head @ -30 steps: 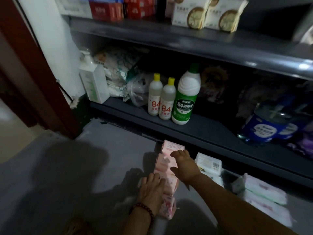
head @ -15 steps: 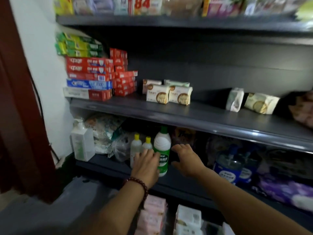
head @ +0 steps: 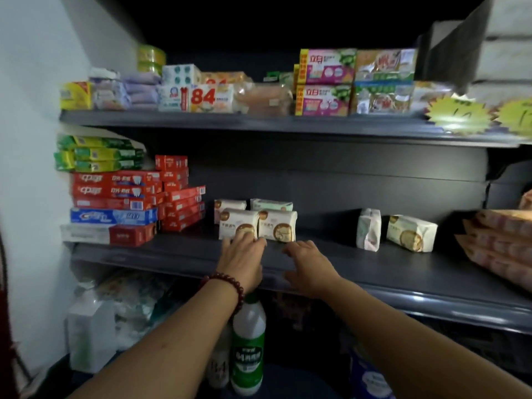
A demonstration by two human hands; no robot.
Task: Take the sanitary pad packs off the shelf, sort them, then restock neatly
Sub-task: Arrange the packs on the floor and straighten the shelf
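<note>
The dark middle shelf bears cream pad packs beside stacked toothpaste boxes.

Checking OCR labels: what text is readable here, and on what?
"84": white box, top shelf.
"立白": pink boxes, top shelf.
"中华": red toothpaste boxes, middle shelf.
Too blurred or small to read: pad packs, green bottle, yellow price tags.
</note>
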